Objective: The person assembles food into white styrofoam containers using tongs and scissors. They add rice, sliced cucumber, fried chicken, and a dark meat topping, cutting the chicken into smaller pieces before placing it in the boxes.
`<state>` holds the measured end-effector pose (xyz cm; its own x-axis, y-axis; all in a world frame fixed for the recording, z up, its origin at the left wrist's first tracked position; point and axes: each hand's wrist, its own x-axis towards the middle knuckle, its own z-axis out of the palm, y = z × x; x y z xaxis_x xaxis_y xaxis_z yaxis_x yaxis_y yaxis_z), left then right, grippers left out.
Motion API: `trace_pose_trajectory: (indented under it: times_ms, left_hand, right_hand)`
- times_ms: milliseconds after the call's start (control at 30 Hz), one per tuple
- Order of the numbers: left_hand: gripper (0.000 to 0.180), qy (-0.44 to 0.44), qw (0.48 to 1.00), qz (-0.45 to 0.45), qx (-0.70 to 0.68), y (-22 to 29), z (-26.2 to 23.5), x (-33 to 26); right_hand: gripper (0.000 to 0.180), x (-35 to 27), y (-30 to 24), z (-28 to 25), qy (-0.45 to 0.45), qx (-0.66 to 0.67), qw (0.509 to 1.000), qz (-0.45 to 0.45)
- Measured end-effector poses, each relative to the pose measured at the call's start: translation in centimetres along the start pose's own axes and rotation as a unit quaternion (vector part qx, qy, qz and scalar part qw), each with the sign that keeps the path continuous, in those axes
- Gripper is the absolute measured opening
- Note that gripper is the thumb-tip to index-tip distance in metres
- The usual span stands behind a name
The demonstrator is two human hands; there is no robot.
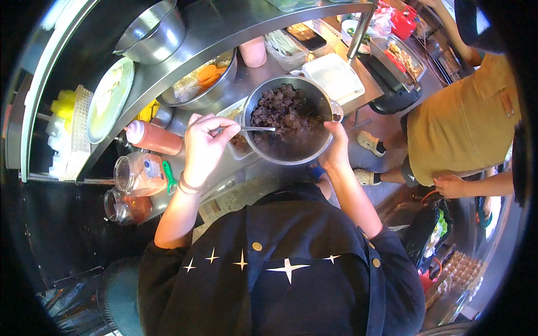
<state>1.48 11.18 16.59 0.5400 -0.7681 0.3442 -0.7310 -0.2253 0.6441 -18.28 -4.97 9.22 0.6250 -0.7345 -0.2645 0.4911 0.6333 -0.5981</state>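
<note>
A round metal pot [259, 149] is held up in front of me at the counter's edge, with dark, crumbly food [286, 112] inside and darker liquid at its right. My right hand [336, 147] grips the pot at its right side, by the handle. Pinched in my left hand [206, 144] is a thin metal utensil [258, 129], which reaches over the pot's left rim. Its exact kind does not show. Partly hidden behind my left hand and the pot is a pale tray [238, 147] with food bits.
Left on the counter lie a sauce squeeze bottle [154, 138], clear jars [140, 175] and a green-handled tool [169, 176]. Behind stand a large metal bowl [207, 101] and a white container [333, 77]. A shelf [224, 33] overhangs the counter. A person in a tan apron [465, 117] stands at right.
</note>
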Motion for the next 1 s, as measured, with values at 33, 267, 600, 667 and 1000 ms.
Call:
trace_pose_trajectory:
  times_ms: [33, 267, 600, 667, 1000]
  left_hand:
    - [0.009, 0.009, 1.0, -0.006, -0.01, -0.1, -0.3, 0.2]
    - [0.006, 0.073, 0.99, -0.089, -0.086, -3.4, -2.3, 0.5]
    - [0.01, 0.186, 0.959, -0.094, 0.191, -13.0, 4.1, -3.0]
    - [0.007, 0.215, 0.937, -0.055, 0.271, -13.3, 5.5, -3.3]
    - [0.014, 0.298, 0.905, 0.093, 0.289, -8.4, 2.0, -2.0]
  right_hand:
    - [0.044, 0.3, 0.0, -0.3, 0.006, -0.001, 1.0, 0.005]
    - [0.05, 0.4, -0.9, -0.8, 0.056, -0.031, 0.998, -0.018]
    - [0.048, -1.1, -2.0, -5.4, 0.104, -0.025, 0.993, -0.046]
    - [0.047, -1.6, -2.2, -5.5, 0.124, -0.045, 0.99, -0.05]
    - [0.051, -2.1, -1.9, -5.1, 0.076, -0.056, 0.995, -0.012]
